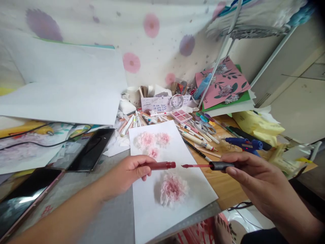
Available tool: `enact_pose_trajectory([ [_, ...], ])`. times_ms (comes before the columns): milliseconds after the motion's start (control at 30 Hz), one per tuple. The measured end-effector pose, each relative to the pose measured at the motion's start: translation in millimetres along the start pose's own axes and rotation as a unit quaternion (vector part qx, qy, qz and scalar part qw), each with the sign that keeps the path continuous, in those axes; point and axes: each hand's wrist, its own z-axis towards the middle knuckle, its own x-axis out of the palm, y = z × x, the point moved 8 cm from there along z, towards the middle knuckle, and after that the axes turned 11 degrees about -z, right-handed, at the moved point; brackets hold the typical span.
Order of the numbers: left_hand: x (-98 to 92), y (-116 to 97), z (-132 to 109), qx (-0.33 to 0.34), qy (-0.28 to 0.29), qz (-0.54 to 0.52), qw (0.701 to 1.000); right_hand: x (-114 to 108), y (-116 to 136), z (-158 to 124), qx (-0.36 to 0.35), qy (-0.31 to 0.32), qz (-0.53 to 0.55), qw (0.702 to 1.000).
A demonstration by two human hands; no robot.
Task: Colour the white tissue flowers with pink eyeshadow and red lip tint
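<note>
My left hand [134, 169] is closed round a dark red lip gloss tube [165, 165], its open neck pointing right. Opposite it, my right hand [254, 179] grips the black cap of the lip gloss wand [215, 165]. The wand's reddish tip points left, a small gap away from the tube's mouth. Below both hands lies a white sheet of paper [144, 217]. One large pink and white ruffled flower [174, 189] sits on its near half, and three smaller ones, among them a flower [146, 139], are grouped farther up.
Several pens and markers [198, 135] are strewn behind the sheet, near a pink palette [181, 116]. A blue glue gun [243, 144] lies at right. Two phones, one a black phone [92, 149], lie at left by a cable. A pink floral card [223, 83] leans at back right.
</note>
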Motion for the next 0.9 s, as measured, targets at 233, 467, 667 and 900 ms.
enact_pose_trajectory([
  [233, 3.1, -0.5, -3.6, 0.018, 0.027, -0.034, 0.999, 3.1, -2.4, 0.9, -0.001, 0.008, 0.009, 1.000],
  [467, 5.0, 1.1, -4.3, 0.014, 0.027, -0.055, 0.998, 16.6, 15.9, 1.6, -0.027, -0.005, 0.014, 1.000],
  [667, 11.1, -2.4, -4.8, 0.015, 0.042, -0.126, 0.991, 26.0, 27.4, -0.1, -0.090, -0.008, 0.062, 0.994],
  [900, 15.4, -6.0, -9.7, 0.012, 0.029, -0.181, 0.983, 34.8, 32.9, -5.6, -0.104, 0.007, 0.022, 0.994],
])
